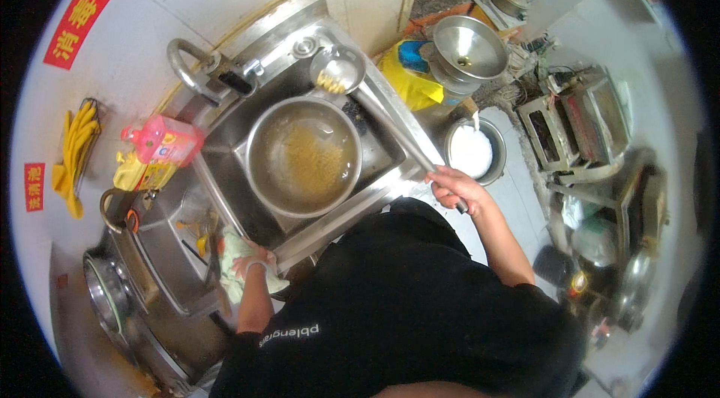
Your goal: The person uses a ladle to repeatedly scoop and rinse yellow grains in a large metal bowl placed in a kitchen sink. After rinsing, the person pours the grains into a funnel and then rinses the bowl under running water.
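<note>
My right hand [458,190] grips the end of a long metal handle. Its ladle [344,67] is above the far right corner of the stainless steel sink [349,206], with small yellow beans or grains [331,83] at one side of its bowl. In the sink stands a round metal basin [305,215] of cloudy water, yellowish grains [315,156] gathered at its bottom. My left hand [254,262] is on a pale green cloth [232,274] at the sink's near left corner, fingers partly hidden against it.
A curved faucet [188,75] overhangs the sink's back edge. Pink [169,139] and yellow bottles [149,170] stand left, beside a second basin [169,263]. At right are a metal funnel [469,49], a yellow bag [408,80] and a pot [498,168] with white contents.
</note>
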`<state>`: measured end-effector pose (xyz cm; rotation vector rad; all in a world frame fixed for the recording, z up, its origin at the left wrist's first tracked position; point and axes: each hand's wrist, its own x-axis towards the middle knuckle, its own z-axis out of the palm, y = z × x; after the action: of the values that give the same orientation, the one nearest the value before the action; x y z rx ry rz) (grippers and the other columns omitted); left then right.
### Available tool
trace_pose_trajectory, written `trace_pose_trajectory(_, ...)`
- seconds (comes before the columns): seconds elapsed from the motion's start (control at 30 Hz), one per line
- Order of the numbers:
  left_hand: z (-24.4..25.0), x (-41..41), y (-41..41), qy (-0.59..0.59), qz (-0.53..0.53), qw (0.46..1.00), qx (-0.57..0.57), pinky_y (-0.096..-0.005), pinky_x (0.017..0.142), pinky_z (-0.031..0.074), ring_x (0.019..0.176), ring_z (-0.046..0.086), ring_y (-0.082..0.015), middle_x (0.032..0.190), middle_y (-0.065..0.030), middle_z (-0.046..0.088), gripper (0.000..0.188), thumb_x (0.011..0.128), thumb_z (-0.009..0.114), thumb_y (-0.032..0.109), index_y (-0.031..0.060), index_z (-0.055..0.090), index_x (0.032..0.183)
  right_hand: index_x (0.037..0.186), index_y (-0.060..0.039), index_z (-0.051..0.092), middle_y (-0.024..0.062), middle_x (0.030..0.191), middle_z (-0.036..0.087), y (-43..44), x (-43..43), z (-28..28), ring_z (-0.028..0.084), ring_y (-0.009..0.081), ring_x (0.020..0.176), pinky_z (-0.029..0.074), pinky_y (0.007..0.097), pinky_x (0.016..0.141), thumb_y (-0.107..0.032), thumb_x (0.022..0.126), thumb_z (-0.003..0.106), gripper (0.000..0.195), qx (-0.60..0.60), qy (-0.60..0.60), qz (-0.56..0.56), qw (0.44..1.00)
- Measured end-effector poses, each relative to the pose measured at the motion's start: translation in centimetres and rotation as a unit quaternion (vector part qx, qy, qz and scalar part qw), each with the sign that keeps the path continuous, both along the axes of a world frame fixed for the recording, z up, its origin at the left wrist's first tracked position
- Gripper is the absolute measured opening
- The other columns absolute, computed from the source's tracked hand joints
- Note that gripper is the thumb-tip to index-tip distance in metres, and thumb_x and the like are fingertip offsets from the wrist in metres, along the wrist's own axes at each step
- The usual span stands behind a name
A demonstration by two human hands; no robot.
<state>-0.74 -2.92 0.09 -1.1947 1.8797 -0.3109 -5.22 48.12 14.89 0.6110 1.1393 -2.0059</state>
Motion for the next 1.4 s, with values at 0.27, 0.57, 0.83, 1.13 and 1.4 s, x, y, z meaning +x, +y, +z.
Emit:
trace_pose_trajectory(0.27,-3.4,0.6,-2.5,-0.029,-0.003,0.999,-0.025,-0.0496,0.094,0.027,0.124,0.017,-0.0388,0.137,-0.0216,0.003,0.105,0.062,0.048,0.068,0.0070,0.000,0.133,0.080,-0.0092,0.042,-0.0028,0.050,0.038,4.5,-2.3,1.2,0.030,0.0033,0.032,0.023,0.0190,0.027,-0.015,0.082,0.050,0.010,0.137,0.058,-0.191,0.970)
trace_pose_trajectory(0.57,1.6,-1.1,1.3,0.043,0.063,0.996,-0.036,-0.0460,0.094,0.029,0.123,0.022,-0.0374,0.136,-0.0225,0.010,0.111,0.061,0.051,0.066,-0.0013,-0.001,0.131,0.086,0.0005,0.053,0.0103,0.060,0.055,12.1,-3.2,-7.6,0.051,0.0160,0.041,0.041,0.0311,0.041,-0.025,0.073,0.055,0.029,0.602,0.058,-0.188,0.774)
trace_pose_trajectory(0.83,-0.4,-0.1,-0.3,0.026,0.020,0.999,-0.010,-0.0485,0.093,0.029,0.122,0.019,-0.0429,0.134,-0.0269,0.009,0.108,0.062,0.049,0.063,-0.0062,0.003,0.130,0.091,-0.0023,0.051,0.0214,0.077,0.058,11.7,-2.4,-5.3,0.056,0.0377,0.075,0.043,0.0451,0.065,-0.027,0.073,0.054,0.030,0.811,0.059,-0.104,0.572)
trace_pose_trajectory(1.13,-0.9,0.0,-0.7,0.012,-0.001,1.000,-0.001,-0.0480,0.093,0.030,0.121,0.021,-0.0412,0.135,-0.0255,0.010,0.105,0.063,0.049,0.064,-0.0008,0.002,0.131,0.087,-0.0054,0.049,0.0098,0.058,0.052,6.6,-2.9,-4.0,0.048,0.0235,0.044,0.038,0.0327,0.041,-0.025,0.079,0.054,0.022,0.621,0.229,-0.090,0.744)
trace_pose_trajectory(1.4,2.1,-0.5,1.2,0.055,0.047,0.997,-0.019,-0.0444,0.092,0.033,0.122,0.021,-0.0386,0.135,-0.0248,0.009,0.102,0.068,0.044,0.065,-0.0017,-0.001,0.131,0.084,0.0005,0.051,0.0076,0.052,0.050,-5.1,-3.9,-5.0,0.045,0.0156,0.035,0.038,0.0296,0.037,-0.025,0.074,0.059,0.029,0.377,0.207,0.164,0.888)
